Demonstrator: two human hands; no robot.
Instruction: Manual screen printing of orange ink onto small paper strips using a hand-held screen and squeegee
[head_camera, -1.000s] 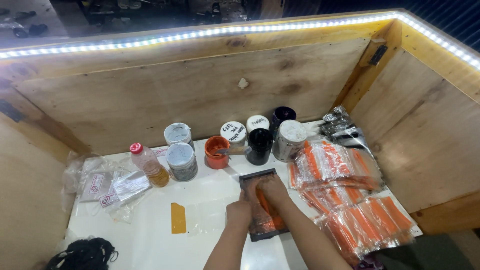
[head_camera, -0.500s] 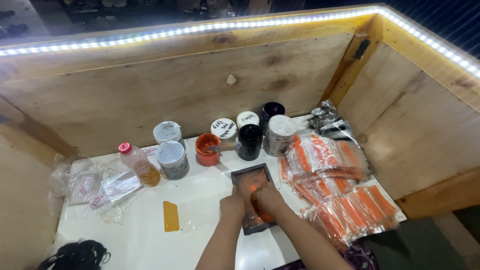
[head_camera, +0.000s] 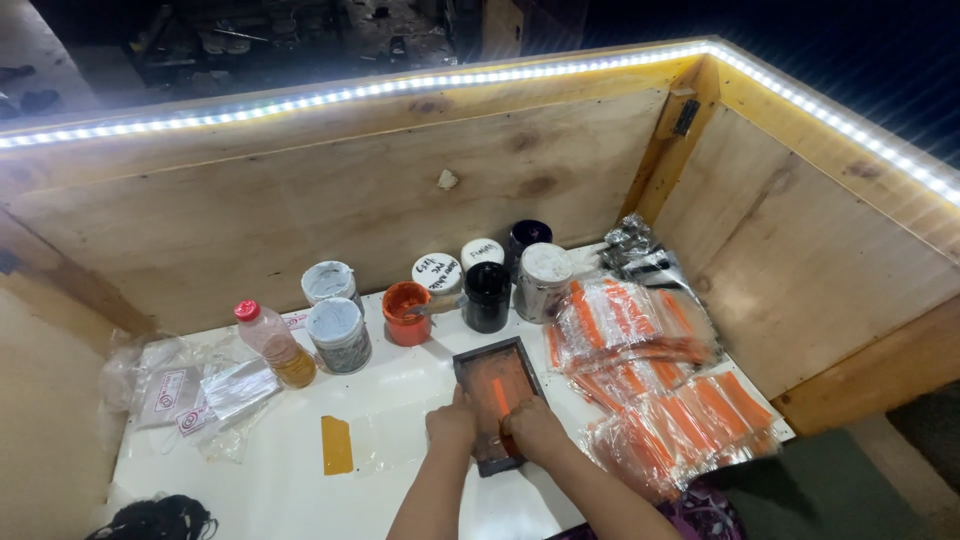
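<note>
Dark rectangular frame (head_camera: 497, 395), orange inside, is laid mid-worktop (head_camera: 250, 490) and gripped by left hand (head_camera: 451, 424) and right hand (head_camera: 533, 428). Orange clear-bagged packets (head_camera: 650, 380) are stacked rightward; white-lidded jars (head_camera: 440, 272) are ranged behind.

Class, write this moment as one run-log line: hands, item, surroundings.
left hand: on dark frame | right hand: on frame, orange inside | behind: paint jars | right: orange packets

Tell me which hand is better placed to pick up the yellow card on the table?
Probably the left hand. It rests on the left edge of the frame, on the side where the yellow card lies. The right hand would have to cross over.
</note>
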